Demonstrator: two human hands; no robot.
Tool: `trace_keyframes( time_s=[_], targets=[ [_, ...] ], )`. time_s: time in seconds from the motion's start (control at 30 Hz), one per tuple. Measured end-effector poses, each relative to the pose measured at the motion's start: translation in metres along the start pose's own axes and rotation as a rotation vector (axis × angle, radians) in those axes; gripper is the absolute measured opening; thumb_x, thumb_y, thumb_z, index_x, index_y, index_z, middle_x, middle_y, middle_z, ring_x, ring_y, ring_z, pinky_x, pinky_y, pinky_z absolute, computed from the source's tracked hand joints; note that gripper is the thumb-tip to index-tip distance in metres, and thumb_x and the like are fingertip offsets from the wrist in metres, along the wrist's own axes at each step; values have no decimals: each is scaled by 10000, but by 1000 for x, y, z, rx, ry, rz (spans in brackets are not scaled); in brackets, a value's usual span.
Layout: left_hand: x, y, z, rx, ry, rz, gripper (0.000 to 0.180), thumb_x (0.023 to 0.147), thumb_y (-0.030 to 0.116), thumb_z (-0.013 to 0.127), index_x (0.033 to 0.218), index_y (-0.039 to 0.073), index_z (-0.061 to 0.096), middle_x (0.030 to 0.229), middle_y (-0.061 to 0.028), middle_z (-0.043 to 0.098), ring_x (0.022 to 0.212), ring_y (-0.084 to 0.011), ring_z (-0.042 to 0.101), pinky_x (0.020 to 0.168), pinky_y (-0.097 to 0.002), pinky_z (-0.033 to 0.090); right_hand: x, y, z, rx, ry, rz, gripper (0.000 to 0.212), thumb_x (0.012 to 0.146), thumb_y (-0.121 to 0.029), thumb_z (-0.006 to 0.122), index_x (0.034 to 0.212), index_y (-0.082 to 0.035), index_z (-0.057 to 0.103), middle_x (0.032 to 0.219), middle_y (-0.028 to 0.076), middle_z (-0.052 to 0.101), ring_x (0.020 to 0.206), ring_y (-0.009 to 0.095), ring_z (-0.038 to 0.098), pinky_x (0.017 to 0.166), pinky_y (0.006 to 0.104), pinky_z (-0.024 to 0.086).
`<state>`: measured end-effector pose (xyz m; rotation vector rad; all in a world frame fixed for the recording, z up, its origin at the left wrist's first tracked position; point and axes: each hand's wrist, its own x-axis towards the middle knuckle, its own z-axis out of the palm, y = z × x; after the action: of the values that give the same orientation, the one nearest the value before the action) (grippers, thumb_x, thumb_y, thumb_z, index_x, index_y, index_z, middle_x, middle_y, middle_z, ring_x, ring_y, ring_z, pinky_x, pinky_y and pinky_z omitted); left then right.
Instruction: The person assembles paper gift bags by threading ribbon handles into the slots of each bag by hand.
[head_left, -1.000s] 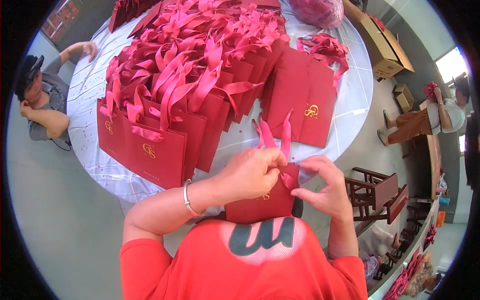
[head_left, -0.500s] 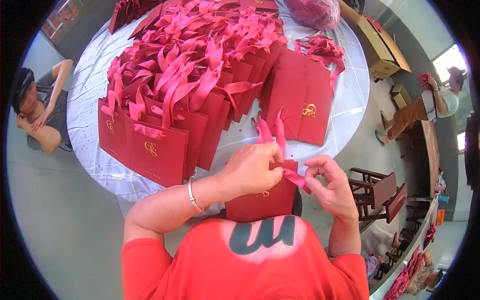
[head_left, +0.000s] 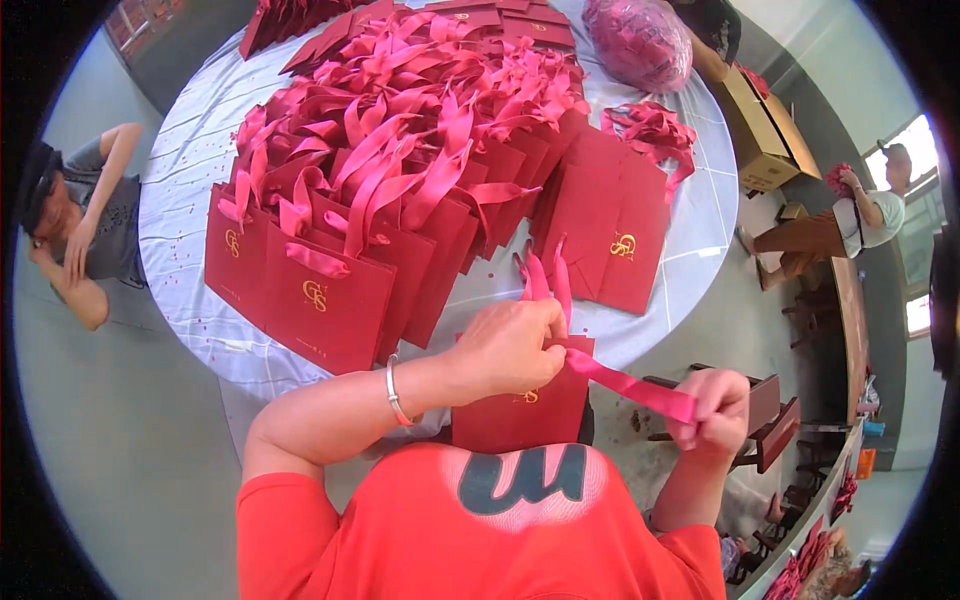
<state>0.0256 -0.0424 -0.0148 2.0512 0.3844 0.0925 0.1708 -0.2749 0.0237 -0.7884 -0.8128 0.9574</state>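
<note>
A red paper gift bag (head_left: pixel 490 425) with gold lettering is upright against my front, at the near edge of the round table. My left hand (head_left: pixel 515 345) is closed in a pinch at its top edge, where a pink ribbon (head_left: pixel 630 388) comes out; the fingertips partly hide what they grip. Off to the right, my right hand (head_left: pixel 717 410) has its fingers closed round the ribbon's other end. The ribbon runs nearly taut between both hands. Beyond my left hand, pink ribbon loops (head_left: pixel 548 275) stand up from behind the bag.
Rows of red bags with ribbon handles (head_left: pixel 330 300) crowd the white-covered table (head_left: pixel 270 375). Flat bags (head_left: pixel 605 220), loose ribbons (head_left: pixel 650 130) and a plastic-wrapped bundle (head_left: pixel 640 45) lie at right. One person (head_left: pixel 95 220) sits left; another (head_left: pixel 850 220) stands right, near wooden stools (head_left: pixel 765 420).
My right hand has moved right and down, drawing the ribbon out longer, and its fingers have closed into a fist. My left hand stays at the bag's top edge.
</note>
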Motion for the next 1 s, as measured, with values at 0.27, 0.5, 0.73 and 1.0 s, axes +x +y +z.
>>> trace_keyframes(
  time_s=[0.27,0.5,0.73,1.0],
  targets=[
    [1,4,-4,-21,-18,-20,195,801,159,684,907,7,622,775,-158,698,746,-285,688,691,-395,511,23,21,2,-209,44,-329,142,903,-150,695,930,-30,625,878,73,592,721,181,527,597,319,393],
    [-4,2,-6,-102,20,61,136,823,40,625,946,-9,591,803,-161,709,774,-245,703,707,-363,523,47,13,53,-479,298,-188,103,907,40,580,829,-12,624,1072,222,621,784,204,656,712,329,534],
    [-2,1,-10,-182,8,197,179,829,-53,536,1005,-28,558,883,-190,699,833,-269,707,730,-363,530,60,67,32,-1230,104,-192,120,805,50,709,906,18,652,842,132,665,689,212,662,597,289,513],
    [-6,4,-35,253,106,485,127,799,13,620,924,34,624,783,-148,673,759,-353,665,663,-444,511,58,63,28,-1227,118,-100,94,801,6,723,861,-4,651,787,123,636,666,244,627,584,324,495]
  ],
)
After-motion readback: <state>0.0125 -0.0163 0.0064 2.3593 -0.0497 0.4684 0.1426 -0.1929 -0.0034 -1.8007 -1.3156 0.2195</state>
